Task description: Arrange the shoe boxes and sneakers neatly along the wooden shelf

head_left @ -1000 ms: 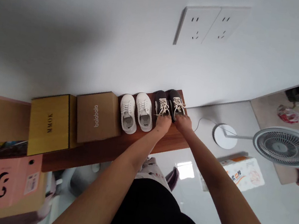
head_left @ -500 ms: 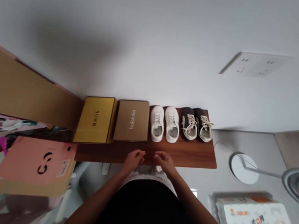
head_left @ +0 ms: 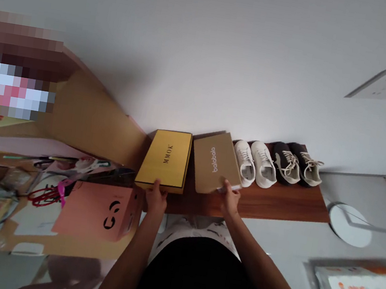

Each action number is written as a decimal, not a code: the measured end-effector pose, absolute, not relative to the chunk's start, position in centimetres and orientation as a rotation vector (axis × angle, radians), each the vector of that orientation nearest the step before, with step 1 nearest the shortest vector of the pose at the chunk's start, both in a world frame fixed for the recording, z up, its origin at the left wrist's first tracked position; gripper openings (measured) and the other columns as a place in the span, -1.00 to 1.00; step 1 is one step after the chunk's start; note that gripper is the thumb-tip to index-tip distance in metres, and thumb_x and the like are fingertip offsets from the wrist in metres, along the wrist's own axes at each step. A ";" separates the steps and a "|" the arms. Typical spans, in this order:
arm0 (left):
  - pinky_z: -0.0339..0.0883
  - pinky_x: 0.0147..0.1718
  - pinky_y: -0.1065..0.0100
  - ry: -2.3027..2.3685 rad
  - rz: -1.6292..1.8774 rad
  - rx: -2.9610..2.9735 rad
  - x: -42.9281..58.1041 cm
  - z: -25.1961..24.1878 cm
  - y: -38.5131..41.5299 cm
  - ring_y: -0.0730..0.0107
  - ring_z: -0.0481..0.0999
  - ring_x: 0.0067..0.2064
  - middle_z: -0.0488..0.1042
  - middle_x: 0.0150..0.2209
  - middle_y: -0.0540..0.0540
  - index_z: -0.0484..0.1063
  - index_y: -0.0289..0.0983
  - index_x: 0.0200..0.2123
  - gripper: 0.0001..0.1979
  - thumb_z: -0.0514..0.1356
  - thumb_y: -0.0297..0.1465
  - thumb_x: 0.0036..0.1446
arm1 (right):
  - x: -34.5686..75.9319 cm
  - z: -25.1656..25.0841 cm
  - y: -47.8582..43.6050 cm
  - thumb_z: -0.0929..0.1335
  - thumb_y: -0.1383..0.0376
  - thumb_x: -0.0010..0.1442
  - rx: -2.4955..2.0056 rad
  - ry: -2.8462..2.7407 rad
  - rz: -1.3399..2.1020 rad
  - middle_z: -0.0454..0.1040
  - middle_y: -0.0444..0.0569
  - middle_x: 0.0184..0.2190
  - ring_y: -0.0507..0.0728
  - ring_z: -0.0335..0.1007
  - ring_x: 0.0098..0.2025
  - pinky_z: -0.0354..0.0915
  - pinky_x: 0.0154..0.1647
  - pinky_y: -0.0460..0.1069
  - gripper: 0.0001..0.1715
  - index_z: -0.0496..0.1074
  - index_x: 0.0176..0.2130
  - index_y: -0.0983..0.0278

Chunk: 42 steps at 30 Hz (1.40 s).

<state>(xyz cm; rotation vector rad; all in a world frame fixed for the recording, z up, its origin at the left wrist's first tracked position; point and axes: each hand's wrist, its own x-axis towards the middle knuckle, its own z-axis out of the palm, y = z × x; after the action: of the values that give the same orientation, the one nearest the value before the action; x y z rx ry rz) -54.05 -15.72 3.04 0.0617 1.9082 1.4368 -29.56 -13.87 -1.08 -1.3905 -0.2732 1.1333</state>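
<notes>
At the near edge of the table (head_left: 278, 206), the left hand (head_left: 156, 199) is gripping the yellow box (head_left: 166, 159) and the right hand (head_left: 230, 200) is pinching a corner of the brown box (head_left: 215, 163); both boxes are lying side by side, white shoes (head_left: 256, 163) sitting farther right.

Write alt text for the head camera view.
The left hand touches the near edge of a yellow box; the right hand grips the near corner of a brown box, on a wooden shelf. White sneakers and dark sneakers stand alongside.
</notes>
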 end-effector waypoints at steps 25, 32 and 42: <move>0.30 0.19 0.02 1.703 -0.059 2.224 -57.2 -4.2 -19.9 -0.08 0.47 0.15 0.48 0.19 -0.33 0.44 -0.28 0.26 -0.50 0.04 -0.43 0.29 | -32.7 -3.2 -16.0 0.36 0.41 0.24 -1.966 -2.324 0.650 0.45 0.12 0.07 0.25 0.29 0.07 0.23 0.12 0.06 -0.45 0.44 0.21 0.20; 0.26 0.22 -0.11 2.016 -0.030 2.106 -56.1 -3.1 -21.4 -0.08 0.45 0.19 0.49 0.14 -0.35 0.43 -0.23 0.25 -0.49 0.06 -0.45 0.25 | -29.8 -2.9 -16.0 0.28 0.50 0.21 -1.698 -2.232 0.783 0.43 0.16 0.13 0.27 0.30 0.17 0.27 0.25 0.15 -0.34 0.41 0.26 0.25; 0.32 0.23 -0.10 1.958 0.539 1.595 -39.2 -1.6 -20.1 0.01 0.43 0.28 0.43 0.25 -0.21 0.34 -0.08 0.24 -0.51 0.07 -0.32 0.25 | -12.5 0.5 -12.9 0.24 0.31 0.36 -1.816 -1.765 0.689 0.42 0.24 0.19 0.30 0.40 0.20 0.39 0.21 0.21 -0.54 0.41 0.20 0.26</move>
<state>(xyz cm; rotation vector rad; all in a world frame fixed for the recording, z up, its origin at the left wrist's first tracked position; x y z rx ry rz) -39.24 -20.07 -1.60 1.5950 1.9577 0.5387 -12.46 -12.89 0.54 -1.8162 -1.7651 0.6889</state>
